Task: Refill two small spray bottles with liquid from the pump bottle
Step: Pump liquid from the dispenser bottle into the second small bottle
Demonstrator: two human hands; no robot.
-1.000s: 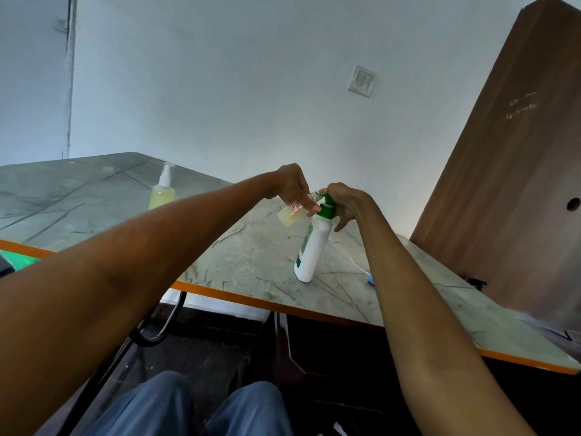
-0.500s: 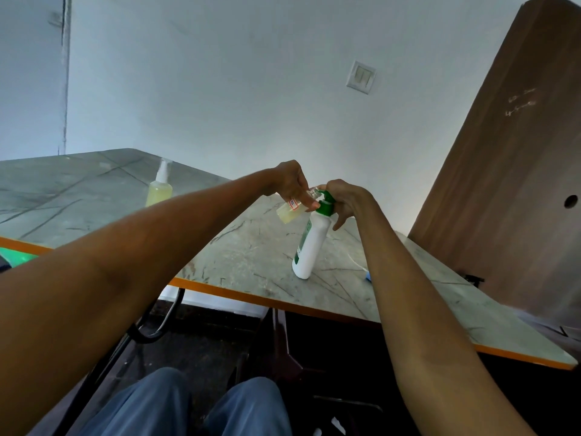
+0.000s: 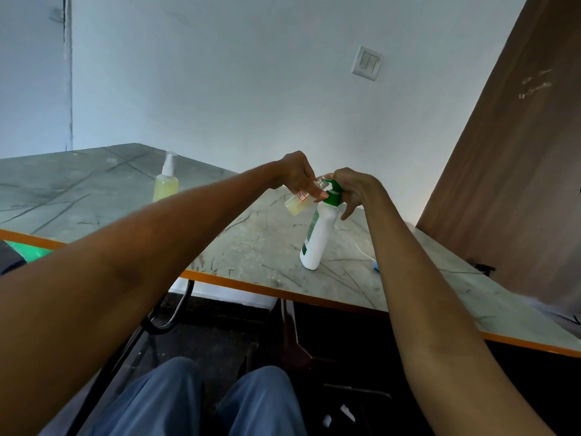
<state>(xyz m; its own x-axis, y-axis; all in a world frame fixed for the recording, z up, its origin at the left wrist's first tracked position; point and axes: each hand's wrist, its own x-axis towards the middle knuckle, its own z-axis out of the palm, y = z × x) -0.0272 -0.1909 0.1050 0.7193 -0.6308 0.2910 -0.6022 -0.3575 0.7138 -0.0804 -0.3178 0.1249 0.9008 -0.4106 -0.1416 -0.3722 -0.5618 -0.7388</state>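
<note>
- Spray bottle, capped (image 3: 166, 180): stood upright on the table (image 3: 94, 190) at far left, well apart from both hands, holding pale yellow liquid; judged already filled.
- Left hand (image 3: 297, 174): fingers pinched round the small open bottle (image 3: 297, 205), holding it tilted above the table with its neck up against the green spout.
- Pump bottle (image 3: 318, 237): white, stood leaning slightly on the table, directly under both hands; green pump head (image 3: 332, 196) at top.
- Right hand (image 3: 352, 188): rested over the pump head, fingers curled about it, touching the left hand's fingertips.
- Handling note: step judged to be pumping into the second bottle. Keep the neck under the spout, press slowly, steady the base; spill risk at the narrow mouth.
</note>
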